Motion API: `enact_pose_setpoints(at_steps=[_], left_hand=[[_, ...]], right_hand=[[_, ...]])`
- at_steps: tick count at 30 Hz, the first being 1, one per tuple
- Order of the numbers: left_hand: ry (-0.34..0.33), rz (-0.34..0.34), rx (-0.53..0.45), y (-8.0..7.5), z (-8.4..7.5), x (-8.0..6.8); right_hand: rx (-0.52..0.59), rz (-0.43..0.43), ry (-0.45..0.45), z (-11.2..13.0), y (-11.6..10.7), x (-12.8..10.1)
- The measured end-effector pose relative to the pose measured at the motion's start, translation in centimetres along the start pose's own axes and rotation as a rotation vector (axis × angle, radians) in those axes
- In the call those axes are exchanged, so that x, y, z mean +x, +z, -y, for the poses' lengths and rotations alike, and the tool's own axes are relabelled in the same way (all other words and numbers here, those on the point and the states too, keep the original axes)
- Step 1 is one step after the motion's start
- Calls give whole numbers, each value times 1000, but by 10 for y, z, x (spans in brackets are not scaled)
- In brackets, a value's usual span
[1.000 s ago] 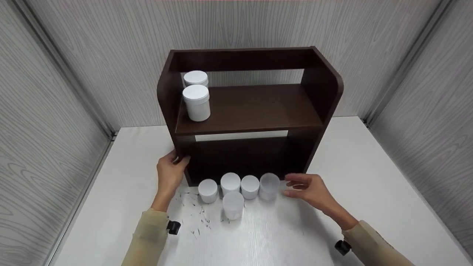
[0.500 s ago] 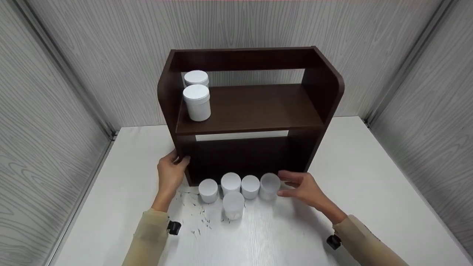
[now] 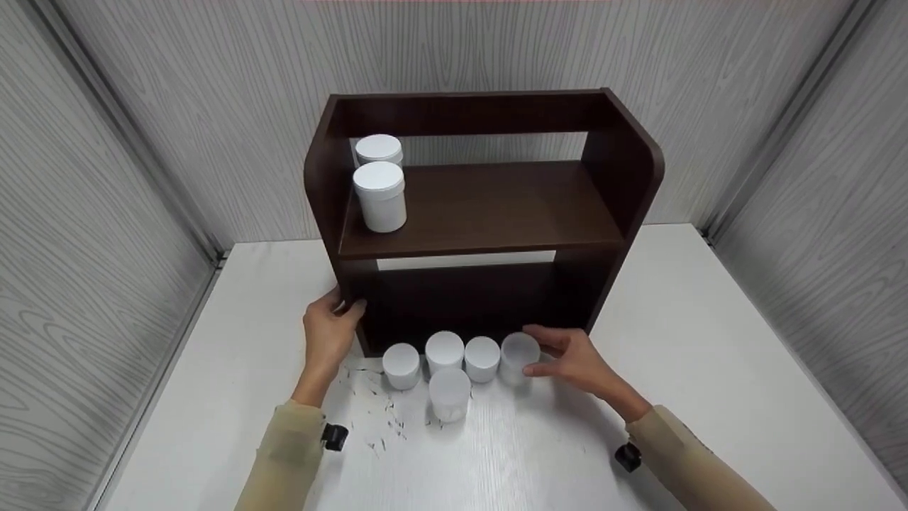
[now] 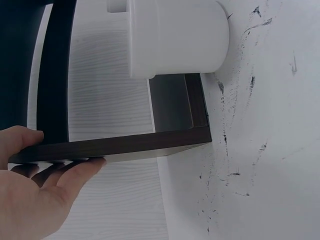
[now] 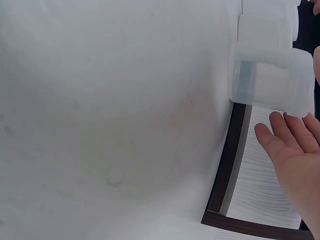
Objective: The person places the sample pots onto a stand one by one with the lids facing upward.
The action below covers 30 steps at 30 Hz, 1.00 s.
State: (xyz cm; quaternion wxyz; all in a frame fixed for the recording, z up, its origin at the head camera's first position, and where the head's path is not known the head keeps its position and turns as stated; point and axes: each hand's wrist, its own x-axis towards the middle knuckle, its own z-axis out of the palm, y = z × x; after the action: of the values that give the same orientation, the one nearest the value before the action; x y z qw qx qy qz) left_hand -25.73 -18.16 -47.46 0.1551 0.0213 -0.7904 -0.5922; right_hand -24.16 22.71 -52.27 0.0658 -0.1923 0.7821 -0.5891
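The translucent jar stands upright on the white desk, at the right end of a row of four jars just in front of the dark wooden shelf unit. In the right wrist view the same jar shows frosted, see-through walls. Your right hand is at its right side: the thumb and fingers are spread around the jar and look to be touching its wall, though whether they have closed into a firm grip you cannot tell from these views. In the right wrist view your fingers lie straight, just beside the jar.

To its left in the row stand three white lidded jars, close together, and a second translucent jar stands alone just in front of them, nearer to you. Dark scuff marks fleck the desk to the left of it.

Your left hand grips the front edge of the shelf unit's left side panel near its foot, thumb on one face and fingers curled on the other; the left wrist view shows the hand clasping that panel edge.

On the upper shelf, against the left wall, two tall white jars stand one behind the other.
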Motion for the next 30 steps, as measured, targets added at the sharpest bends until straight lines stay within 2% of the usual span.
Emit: enact_pose_setpoints(at_steps=[13, 22, 30], left_hand=[[1, 17, -10, 0, 2, 1], [5, 16, -31, -1, 2, 0], [-4, 24, -20, 0, 1, 1]], right_hand=[[44, -1, 27, -2, 0, 1], [10, 1, 51, -2, -2, 0], [24, -8, 61, -3, -1, -2]])
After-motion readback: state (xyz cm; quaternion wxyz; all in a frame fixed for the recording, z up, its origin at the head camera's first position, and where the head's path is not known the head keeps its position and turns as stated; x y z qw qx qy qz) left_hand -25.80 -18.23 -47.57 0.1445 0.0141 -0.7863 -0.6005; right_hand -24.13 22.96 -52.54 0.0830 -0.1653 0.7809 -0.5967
